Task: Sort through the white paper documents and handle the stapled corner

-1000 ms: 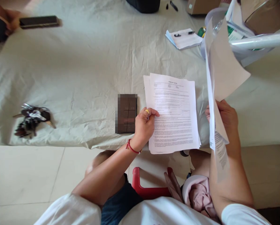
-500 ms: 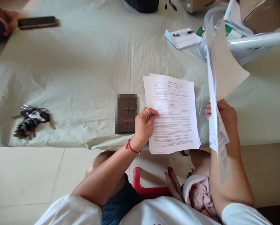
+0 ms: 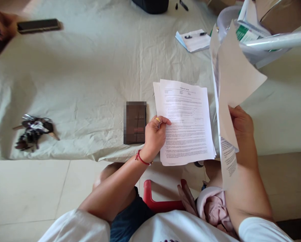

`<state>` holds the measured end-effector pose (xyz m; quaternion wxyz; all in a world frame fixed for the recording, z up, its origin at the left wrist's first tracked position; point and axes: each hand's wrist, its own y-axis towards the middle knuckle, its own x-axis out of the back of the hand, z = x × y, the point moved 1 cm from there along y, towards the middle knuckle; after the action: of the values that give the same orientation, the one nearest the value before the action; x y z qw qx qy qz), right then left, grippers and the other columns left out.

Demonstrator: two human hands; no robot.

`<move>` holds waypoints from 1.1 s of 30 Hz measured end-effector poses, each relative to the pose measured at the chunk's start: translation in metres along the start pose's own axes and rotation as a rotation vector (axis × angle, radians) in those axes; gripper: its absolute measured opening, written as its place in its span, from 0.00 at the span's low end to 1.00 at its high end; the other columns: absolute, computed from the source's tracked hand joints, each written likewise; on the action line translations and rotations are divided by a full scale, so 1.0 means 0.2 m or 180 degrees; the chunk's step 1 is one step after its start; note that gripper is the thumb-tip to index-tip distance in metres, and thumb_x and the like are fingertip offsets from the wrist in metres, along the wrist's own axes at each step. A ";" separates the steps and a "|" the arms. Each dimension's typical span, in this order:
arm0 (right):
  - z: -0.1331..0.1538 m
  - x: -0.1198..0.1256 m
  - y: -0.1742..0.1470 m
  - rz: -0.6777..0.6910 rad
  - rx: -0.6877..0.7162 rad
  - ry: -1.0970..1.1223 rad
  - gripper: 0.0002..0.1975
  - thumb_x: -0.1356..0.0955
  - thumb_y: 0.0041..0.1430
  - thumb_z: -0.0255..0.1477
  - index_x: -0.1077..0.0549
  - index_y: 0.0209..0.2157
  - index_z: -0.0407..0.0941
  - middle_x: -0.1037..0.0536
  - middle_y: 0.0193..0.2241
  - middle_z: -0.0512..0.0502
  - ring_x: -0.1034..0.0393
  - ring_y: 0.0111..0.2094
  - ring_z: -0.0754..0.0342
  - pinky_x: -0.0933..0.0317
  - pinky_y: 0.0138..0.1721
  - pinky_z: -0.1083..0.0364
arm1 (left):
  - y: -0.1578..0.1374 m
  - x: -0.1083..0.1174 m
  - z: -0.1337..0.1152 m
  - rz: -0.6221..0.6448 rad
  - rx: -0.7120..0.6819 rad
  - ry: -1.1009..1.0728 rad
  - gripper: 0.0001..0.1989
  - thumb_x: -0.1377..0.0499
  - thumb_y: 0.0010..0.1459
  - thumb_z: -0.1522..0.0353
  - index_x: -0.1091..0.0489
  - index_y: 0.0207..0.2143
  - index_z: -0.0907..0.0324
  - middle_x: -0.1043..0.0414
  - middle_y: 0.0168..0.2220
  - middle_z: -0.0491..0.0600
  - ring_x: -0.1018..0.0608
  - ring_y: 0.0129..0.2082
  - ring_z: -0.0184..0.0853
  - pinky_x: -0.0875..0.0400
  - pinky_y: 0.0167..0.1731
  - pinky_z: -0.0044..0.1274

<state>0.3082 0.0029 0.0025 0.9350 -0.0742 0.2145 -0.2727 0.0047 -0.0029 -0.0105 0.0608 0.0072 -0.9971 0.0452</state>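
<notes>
1. At the near edge of the cloth-covered table (image 3: 95, 74), the left hand (image 3: 154, 136) rests on the left margin of a stack of printed papers (image 3: 188, 124); its fingers are curled loosely, with thumb and forefinger touching the top page's edge.
2. At three o'clock from the stack, the right hand (image 3: 240, 124) is closed on a few loose sheets (image 3: 231, 77), holding them raised and nearly edge-on, with the lower ends hanging down past the table edge.
3. Just beside the left hand, at nine o'clock, a dark phone (image 3: 135, 122) lies flat on the cloth.
4. Well apart at nine o'clock, a bunch of keys (image 3: 33, 129) lies near the table edge.
5. Toward twelve o'clock from the stack, a small pad with a pen (image 3: 194, 38) on it sits near a pale plastic tub (image 3: 251, 50) at one o'clock.
6. At ten o'clock, far across the table, another person's hand (image 3: 3, 25) holds a second phone (image 3: 38, 25).
7. Below the table edge, a red stool (image 3: 160, 203) shows between the person's knees, with pink cloth (image 3: 214, 208) in the lap.
</notes>
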 end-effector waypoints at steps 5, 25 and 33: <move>-0.01 0.04 0.06 -0.0284 0.0019 -0.0220 0.11 0.22 0.55 0.23 0.20 0.37 0.51 0.14 0.46 0.53 0.17 0.52 0.52 0.16 0.54 0.50 | -0.01 0.00 -0.02 0.0002 0.0146 -0.0018 0.11 0.43 0.66 0.75 0.23 0.36 0.54 0.39 0.23 0.42 0.39 0.24 0.31 0.47 0.28 0.28; -0.04 0.02 0.08 -0.0216 0.0418 -0.0588 0.15 0.22 0.44 0.26 0.16 0.38 0.49 0.12 0.42 0.50 0.16 0.49 0.50 0.20 0.60 0.49 | -0.01 0.02 0.02 -0.0168 0.0208 -0.0534 0.16 0.38 0.67 0.73 0.30 0.54 0.51 0.37 0.28 0.40 0.34 0.25 0.31 0.40 0.27 0.25; -0.03 -0.01 0.03 -0.0076 0.0176 -0.0881 0.16 0.19 0.42 0.29 0.15 0.37 0.49 0.11 0.41 0.49 0.16 0.43 0.47 0.19 0.58 0.46 | 0.00 0.01 -0.01 -0.0011 0.0502 -0.0863 0.04 0.37 0.65 0.70 0.24 0.42 0.54 0.32 0.28 0.43 0.34 0.26 0.30 0.41 0.28 0.24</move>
<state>0.3067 0.0092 -0.0034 0.9540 -0.0878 0.0750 -0.2768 0.0038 -0.0021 -0.0082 -0.0751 0.0196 -0.9895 0.1218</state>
